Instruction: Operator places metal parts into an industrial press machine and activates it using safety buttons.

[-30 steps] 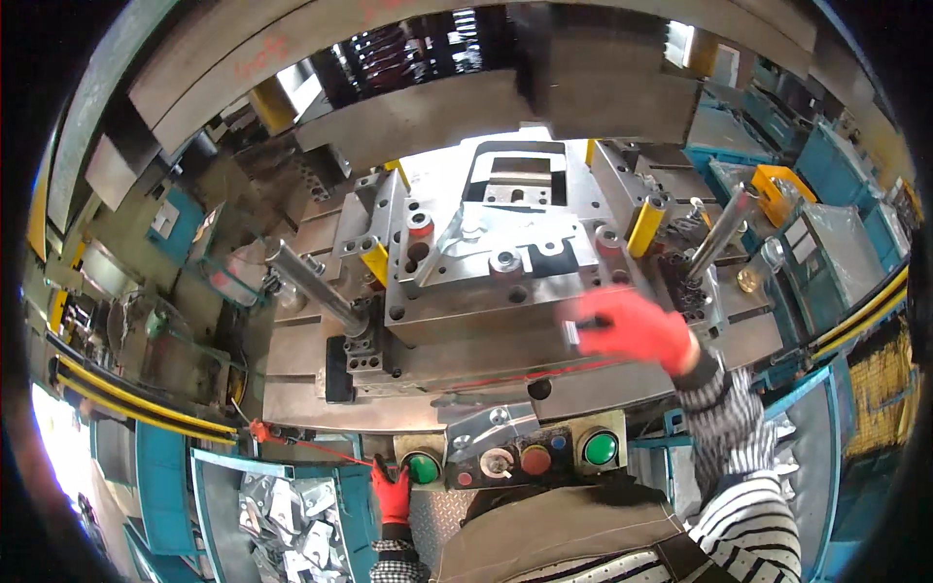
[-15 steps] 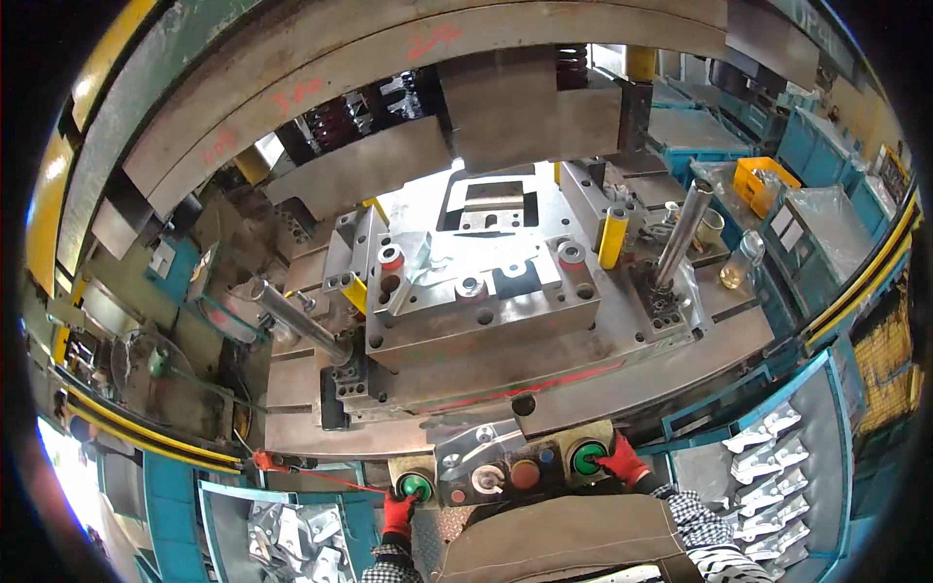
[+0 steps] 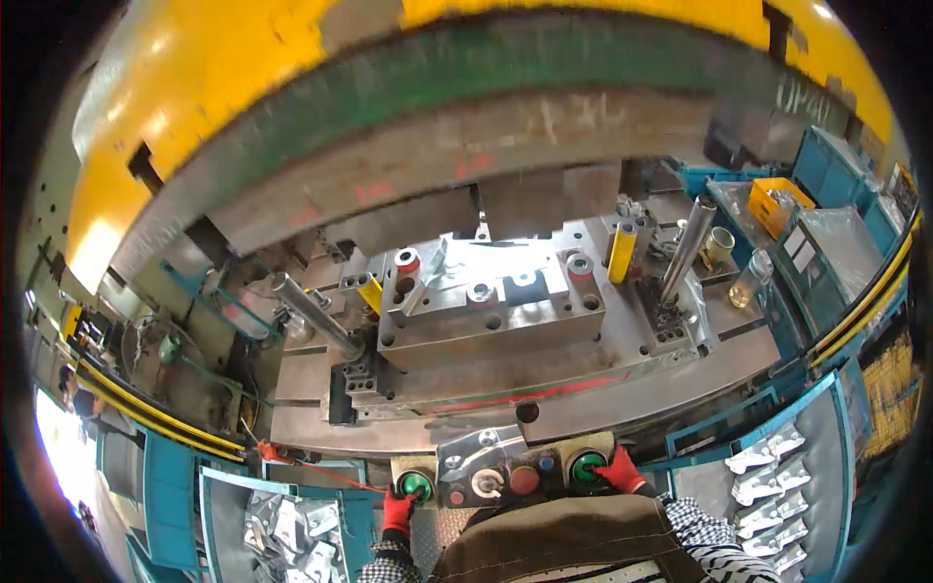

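Note:
My left hand (image 3: 399,509), in a red glove, rests its fingers on the left green push button (image 3: 416,485) of a control box. Also red-gloved, my right hand (image 3: 620,471) stretches its fingers onto the right green push button (image 3: 586,467). Neither hand holds anything. Between them the control panel (image 3: 525,480) carries a red button and a selector knob. Beyond it, a shiny sheet-metal part (image 3: 496,260) lies on the steel lower die (image 3: 491,344). The press's heavy upper part (image 3: 466,136) hangs above, hiding the die's back.
Steel guide posts (image 3: 686,251) and yellow posts (image 3: 623,255) flank the die. Blue bins hold metal parts (image 3: 292,534) at the left and stacked metal brackets (image 3: 771,491) at the right. A clear bottle (image 3: 750,280) and a yellow crate (image 3: 777,204) stand at the right.
The press's upper part has come down toward the lower die, bringing its green and yellow sections into view. Both hands stay on the green buttons.

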